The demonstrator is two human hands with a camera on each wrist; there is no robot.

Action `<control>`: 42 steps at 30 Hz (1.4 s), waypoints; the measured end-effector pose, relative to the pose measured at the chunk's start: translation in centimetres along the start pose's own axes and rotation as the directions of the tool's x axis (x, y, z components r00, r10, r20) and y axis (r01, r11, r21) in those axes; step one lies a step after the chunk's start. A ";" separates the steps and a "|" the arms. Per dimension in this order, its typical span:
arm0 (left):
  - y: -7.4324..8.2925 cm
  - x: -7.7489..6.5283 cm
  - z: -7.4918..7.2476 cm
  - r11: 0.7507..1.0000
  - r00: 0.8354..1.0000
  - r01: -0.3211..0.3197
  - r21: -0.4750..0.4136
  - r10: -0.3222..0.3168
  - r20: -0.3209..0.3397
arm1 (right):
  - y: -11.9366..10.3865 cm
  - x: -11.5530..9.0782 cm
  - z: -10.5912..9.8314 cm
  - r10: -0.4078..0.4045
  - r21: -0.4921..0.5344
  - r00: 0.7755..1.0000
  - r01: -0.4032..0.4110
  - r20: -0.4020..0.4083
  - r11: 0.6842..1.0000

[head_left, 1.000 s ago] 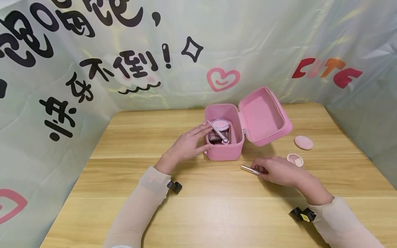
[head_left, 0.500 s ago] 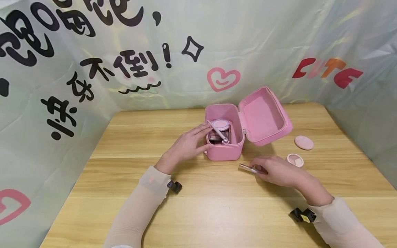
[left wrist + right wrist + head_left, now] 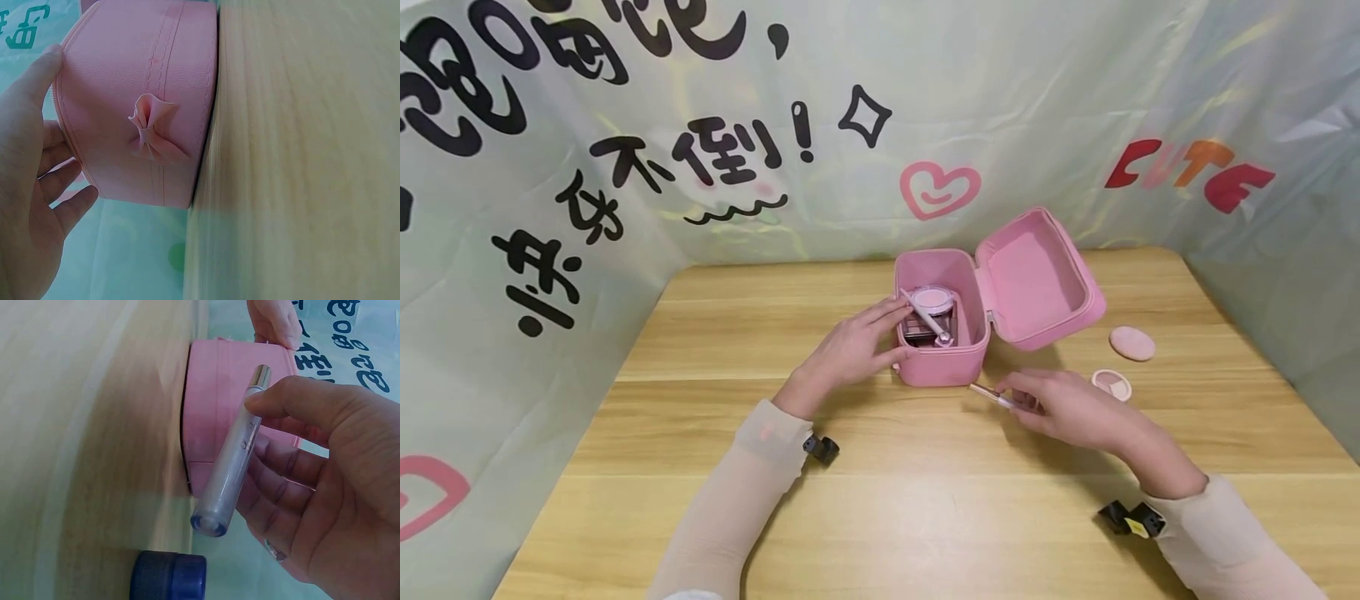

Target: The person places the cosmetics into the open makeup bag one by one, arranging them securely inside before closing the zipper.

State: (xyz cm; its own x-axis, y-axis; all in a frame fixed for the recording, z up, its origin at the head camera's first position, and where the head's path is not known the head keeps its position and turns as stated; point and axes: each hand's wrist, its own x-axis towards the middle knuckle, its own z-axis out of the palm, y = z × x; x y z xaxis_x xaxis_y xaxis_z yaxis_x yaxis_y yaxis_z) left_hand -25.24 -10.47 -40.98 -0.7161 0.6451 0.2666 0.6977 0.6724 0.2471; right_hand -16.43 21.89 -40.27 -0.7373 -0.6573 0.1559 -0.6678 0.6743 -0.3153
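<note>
A pink cosmetic case (image 3: pixel 942 370) stands on the table with its lid raised to the right. My left hand (image 3: pixel 853 348) rests on its left rim, fingers spread and loosely bent, thumb at the front corner. In the left wrist view the hand (image 3: pixel 34 169) touches the rim of the case, above a pink bow (image 3: pixel 149 128). My right hand (image 3: pixel 1063 408) pinches a slender lip gloss tube (image 3: pixel 230 465) between thumb and fingers. Its silver cap (image 3: pixel 260 376) points toward the case. Inside the case lie a round lilac compact (image 3: pixel 932 299), a dark palette (image 3: pixel 919 337) and a slim white stick.
To the right of the case lie a pink oval puff (image 3: pixel 1132 342) and a small round pan with wedge-shaped colours (image 3: pixel 1111 384). A dark blue short cylinder (image 3: pixel 169 576) shows at the bottom of the right wrist view. A printed curtain (image 3: pixel 820 167) hangs behind the wooden table (image 3: pixel 910 517).
My right hand has shifted slightly left with the lip gloss tube, its tip now close to the case's front right corner. My left hand has stayed on the rim.
</note>
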 end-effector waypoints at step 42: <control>0.2 -0.2 -0.6 0.998 1.000 -0.015 0.064 0.016 -0.016 | -5.2 10.3 -6.6 0.203 0.060 0.971 -0.197 -0.129 0.979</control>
State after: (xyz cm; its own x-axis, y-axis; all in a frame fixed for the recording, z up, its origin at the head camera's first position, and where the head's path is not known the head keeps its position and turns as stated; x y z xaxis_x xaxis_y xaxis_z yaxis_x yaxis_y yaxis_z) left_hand -24.96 -10.70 -40.48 -0.7045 0.6500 0.2849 0.7056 0.6847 0.1827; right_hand -21.21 13.84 -30.88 -0.8647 -0.4574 0.2078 -0.5019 0.7694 -0.3951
